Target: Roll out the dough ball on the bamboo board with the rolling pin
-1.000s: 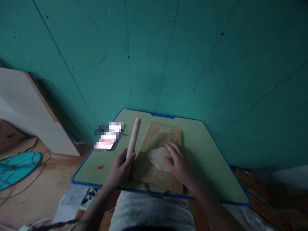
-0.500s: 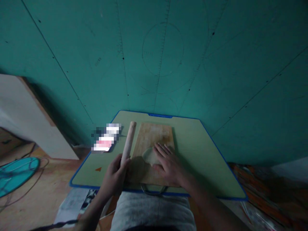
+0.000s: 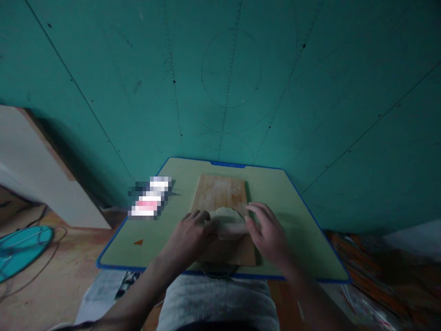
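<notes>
A pale wooden rolling pin (image 3: 233, 229) lies crosswise over a flattened piece of dough (image 3: 225, 213). Beneath both is a wooden cutting board (image 3: 220, 191). My left hand (image 3: 193, 232) is closed over the pin's left end and hides it. At the other end, my right hand (image 3: 267, 232) bends loosely about the pin, thumb against it and fingertips partly raised. The pin's tip is hidden by that hand. Part of the dough shows beyond the pin, and a little shows on the near side.
A light green folding tabletop (image 3: 296, 220) with a blue rim carries the board. A pixelated phone-like object (image 3: 149, 197) stands at its left, near a small orange triangle (image 3: 138, 242). The green wall (image 3: 220, 82) rises behind. A white panel (image 3: 37, 170) leans at far left.
The rolling pin has turned from upright in my left hand to lying across the dough. My right hand has left the dough and moved right to the pin's end.
</notes>
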A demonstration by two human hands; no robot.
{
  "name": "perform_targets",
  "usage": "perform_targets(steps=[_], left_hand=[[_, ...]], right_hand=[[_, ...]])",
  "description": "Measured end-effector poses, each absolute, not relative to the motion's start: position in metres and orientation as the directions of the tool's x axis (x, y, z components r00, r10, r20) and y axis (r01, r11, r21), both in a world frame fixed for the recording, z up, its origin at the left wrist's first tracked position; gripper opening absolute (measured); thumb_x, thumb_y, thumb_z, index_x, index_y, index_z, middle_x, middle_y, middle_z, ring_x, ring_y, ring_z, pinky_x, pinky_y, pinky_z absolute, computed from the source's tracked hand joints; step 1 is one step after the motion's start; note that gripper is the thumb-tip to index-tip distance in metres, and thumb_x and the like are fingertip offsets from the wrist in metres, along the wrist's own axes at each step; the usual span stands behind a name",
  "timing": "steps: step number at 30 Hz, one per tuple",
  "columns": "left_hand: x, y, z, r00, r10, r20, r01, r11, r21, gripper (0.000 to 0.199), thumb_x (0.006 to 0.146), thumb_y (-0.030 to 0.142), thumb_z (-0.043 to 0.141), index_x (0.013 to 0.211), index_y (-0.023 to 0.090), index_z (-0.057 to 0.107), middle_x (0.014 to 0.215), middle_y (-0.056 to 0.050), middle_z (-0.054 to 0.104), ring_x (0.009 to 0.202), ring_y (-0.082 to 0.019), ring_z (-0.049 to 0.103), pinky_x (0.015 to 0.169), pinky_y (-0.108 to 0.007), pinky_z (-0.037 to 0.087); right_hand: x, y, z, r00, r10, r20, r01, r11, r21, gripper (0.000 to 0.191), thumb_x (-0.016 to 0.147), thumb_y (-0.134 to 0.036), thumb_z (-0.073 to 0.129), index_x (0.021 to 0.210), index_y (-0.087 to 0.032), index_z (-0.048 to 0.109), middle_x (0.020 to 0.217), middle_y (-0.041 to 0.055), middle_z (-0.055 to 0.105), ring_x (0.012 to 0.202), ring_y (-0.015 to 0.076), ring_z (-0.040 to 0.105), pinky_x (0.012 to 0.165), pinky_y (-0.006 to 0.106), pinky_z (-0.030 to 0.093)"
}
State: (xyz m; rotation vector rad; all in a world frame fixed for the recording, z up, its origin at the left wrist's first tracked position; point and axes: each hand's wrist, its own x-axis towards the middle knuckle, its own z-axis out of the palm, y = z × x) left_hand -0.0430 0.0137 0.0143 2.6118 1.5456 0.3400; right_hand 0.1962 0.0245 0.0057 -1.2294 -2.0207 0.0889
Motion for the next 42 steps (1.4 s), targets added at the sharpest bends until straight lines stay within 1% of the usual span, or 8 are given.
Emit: perform_targets(steps=[3,8,13,22,26,32,36,42], left_hand=[[-0.034,0.021,0.005,0.454,0.864,0.216,0.861,-0.488,0.141,0.026,0.089,0.030,0.064,0.114,0.023,0.066,0.119,-0.011,0.066,0.106,-0.029,0.061,0.084,-0.040,0.049],[-0.032,0.024,-0.002,0.373,0.875,0.309,0.878,-0.441,0.186,0.039,0.097,0.043,0.050,0.129,0.021,0.057,0.132,-0.012,0.061,0.122,-0.030,0.053,0.096,-0.046,0.045],[-0.026,0.043,0.009,0.323,0.906,0.273,0.930,-0.358,0.086,0.039,0.101,0.044,0.038,0.120,0.019,0.061,0.124,-0.013,0.063,0.117,-0.029,0.055,0.091,-0.041,0.047],[-0.023,0.082,0.012,0.222,0.949,0.223,0.973,-0.231,0.015,0.053,0.100,0.055,0.031,0.111,0.016,0.066,0.113,-0.015,0.066,0.106,-0.031,0.059,0.080,-0.039,0.048],[-0.025,0.098,0.012,0.179,0.958,0.222,0.979,-0.196,0.056,0.055,0.099,0.055,0.030,0.113,0.017,0.066,0.113,-0.015,0.065,0.106,-0.030,0.060,0.082,-0.039,0.048],[-0.024,0.092,0.012,0.166,0.951,0.261,0.979,-0.190,0.072,0.049,0.099,0.049,0.034,0.110,0.015,0.068,0.111,-0.015,0.067,0.103,-0.030,0.061,0.082,-0.040,0.049],[-0.022,0.060,0.006,0.161,0.932,0.323,0.976,-0.199,0.088,0.042,0.099,0.046,0.038,0.110,0.016,0.067,0.116,-0.014,0.066,0.104,-0.030,0.061,0.081,-0.041,0.049],[-0.025,0.004,-0.013,0.237,0.873,0.426,0.947,-0.305,0.100,0.038,0.097,0.043,0.045,0.115,0.015,0.065,0.123,-0.016,0.065,0.114,-0.034,0.057,0.094,-0.050,0.045]], right_hand=[[0.183,0.033,-0.010,-0.297,0.857,0.420,0.849,0.438,-0.294,0.033,0.099,-0.032,0.041,0.118,-0.018,0.064,0.124,0.0155,0.064,0.116,0.0300,0.058,0.097,0.047,0.048],[0.176,0.050,-0.008,-0.287,0.923,0.255,0.923,0.338,-0.183,0.037,0.099,-0.033,0.040,0.122,-0.018,0.065,0.132,0.0157,0.060,0.121,0.0316,0.054,0.103,0.048,0.041],[0.174,0.078,0.001,-0.244,0.969,0.045,0.944,0.248,-0.217,0.049,0.100,-0.038,0.034,0.140,-0.016,0.052,0.148,0.0150,0.047,0.135,0.0297,0.045,0.111,0.046,0.033],[0.171,0.122,-0.003,-0.181,0.978,-0.101,0.958,0.152,-0.244,0.049,0.100,-0.043,0.036,0.142,-0.021,0.049,0.153,0.0129,0.041,0.140,0.0279,0.038,0.112,0.044,0.029],[0.166,0.137,0.004,-0.107,0.994,-0.009,0.968,0.102,-0.230,0.043,0.098,-0.035,0.038,0.135,-0.019,0.054,0.143,0.0138,0.051,0.131,0.0263,0.047,0.106,0.039,0.035],[0.165,0.126,0.005,-0.157,0.970,0.187,0.964,0.191,-0.186,0.035,0.092,-0.024,0.043,0.120,-0.017,0.063,0.126,0.0134,0.061,0.116,0.0247,0.056,0.099,0.036,0.041],[0.170,0.089,-0.003,-0.211,0.941,0.263,0.954,0.257,-0.154,0.040,0.092,-0.026,0.044,0.127,-0.015,0.061,0.132,0.0142,0.059,0.119,0.0275,0.054,0.101,0.039,0.040],[0.176,0.026,-0.012,-0.294,0.885,0.361,0.933,0.348,-0.095,0.038,0.098,-0.032,0.039,0.124,-0.016,0.063,0.132,0.0152,0.060,0.121,0.0313,0.052,0.101,0.048,0.041]])
